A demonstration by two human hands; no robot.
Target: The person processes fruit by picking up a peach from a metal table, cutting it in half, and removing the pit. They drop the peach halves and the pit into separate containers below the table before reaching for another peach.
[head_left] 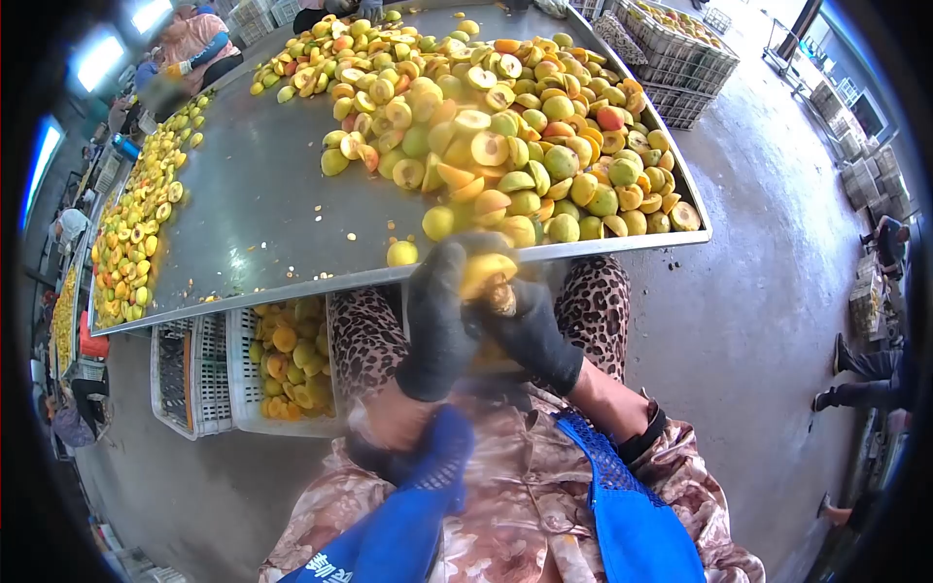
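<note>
Close in front of my lap, near the edge of the metal table (262,214), my two dark-gloved hands come together around a cut yellow peach (486,275). My left hand (439,316) is closed on its left side. The fingers of my right hand (533,335) close in from the right, partly smeared by motion. A brown, rough bit (501,299) shows at the lower side of the fruit, between the hands. Just beyond my hands lies a large heap of halved peaches (554,146), green and yellow, some with pits showing.
A second row of cut peaches (131,243) runs along the table's left side. Below the edge stand a white crate (243,374) holding peaches and another crate (199,379). Stacked crates (680,73) sit at the far right corner. A person (199,44) works at upper left.
</note>
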